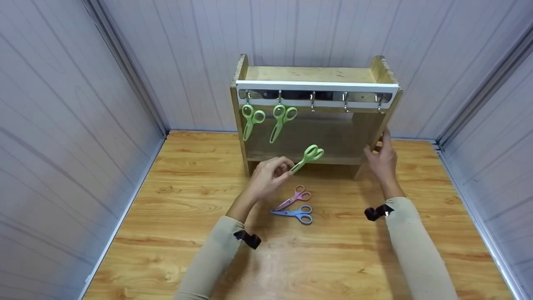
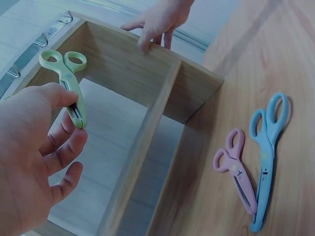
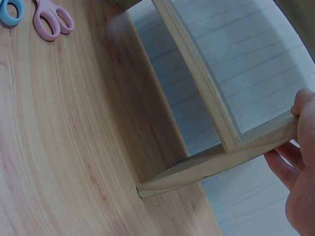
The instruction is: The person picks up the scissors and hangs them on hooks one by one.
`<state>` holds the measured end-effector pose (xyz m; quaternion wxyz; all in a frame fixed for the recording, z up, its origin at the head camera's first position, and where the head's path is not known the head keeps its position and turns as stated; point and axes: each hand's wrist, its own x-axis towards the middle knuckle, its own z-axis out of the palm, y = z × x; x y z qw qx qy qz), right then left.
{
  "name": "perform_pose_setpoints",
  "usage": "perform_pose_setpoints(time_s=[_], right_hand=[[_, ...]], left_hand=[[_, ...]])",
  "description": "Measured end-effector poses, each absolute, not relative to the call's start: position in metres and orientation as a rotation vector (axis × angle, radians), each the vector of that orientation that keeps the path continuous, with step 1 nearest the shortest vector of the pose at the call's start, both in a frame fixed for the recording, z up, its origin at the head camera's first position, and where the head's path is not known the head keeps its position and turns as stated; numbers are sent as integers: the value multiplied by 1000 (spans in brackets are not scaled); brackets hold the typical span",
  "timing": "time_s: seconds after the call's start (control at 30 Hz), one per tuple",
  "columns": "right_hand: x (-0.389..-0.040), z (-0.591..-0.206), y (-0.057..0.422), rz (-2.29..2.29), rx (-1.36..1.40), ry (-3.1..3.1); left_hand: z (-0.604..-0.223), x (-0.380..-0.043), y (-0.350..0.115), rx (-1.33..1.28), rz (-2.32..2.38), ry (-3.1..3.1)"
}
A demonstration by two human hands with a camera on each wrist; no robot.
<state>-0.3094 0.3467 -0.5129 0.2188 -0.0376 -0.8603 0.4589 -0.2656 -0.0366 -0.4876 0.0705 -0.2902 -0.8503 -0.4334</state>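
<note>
From where I stand the hanging looks partly done: on the white rail (image 1: 329, 84) with its row of five curved metal hooks (image 1: 313, 100), one pair of lime-green plastic scissors (image 1: 250, 123) dangles by a ring from the leftmost hook, and a second lime-green pair (image 1: 279, 124) from the next. The other three hooks carry nothing, and three pairs are off the rail. One of those, a third lime-green pair with a slim slotted blade (image 2: 69, 81), is in the air in front of the shelf unit, pinched near its blade end by the left grip (image 1: 266, 177), its two rounded rings tilted upward. The right grip (image 1: 383, 162) holds the side panel of the pale wooden shelf unit (image 1: 310, 74), thumb and fingers on either side of its edge. Below, a pair of pink scissors (image 1: 292, 199) and a pair of sky-blue scissors (image 1: 296, 212) lie flat, points close together, on the smooth, honey-coloured, wood-grained desk (image 1: 175, 208). The shelf boards look plain and matt, with squared edges; behind them rises a pale, ribbed wall (image 1: 208, 50).
</note>
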Motion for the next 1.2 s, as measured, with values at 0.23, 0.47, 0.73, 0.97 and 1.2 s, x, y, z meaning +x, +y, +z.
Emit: perform_pose_setpoints(time_s=[0.23, 0.47, 0.73, 0.97, 1.2], right_hand=[[-309, -514, 345, 1256, -102, -2367], [-309, -515, 346, 1243, -96, -2372], [-309, -514, 347, 1241, -101, -2376], [-309, -514, 346, 1232, -108, -2366], [-310, -515, 346, 1219, -96, -2367]], left_hand=[[-482, -267, -34, -867, -1328, -2517], [-477, -270, -32, -856, -1378, -2475], [-468, -274, -27, -861, -1460, -2408], [-460, -279, -24, -869, -1505, -2383], [-456, -286, -20, -836, -1568, -2350]])
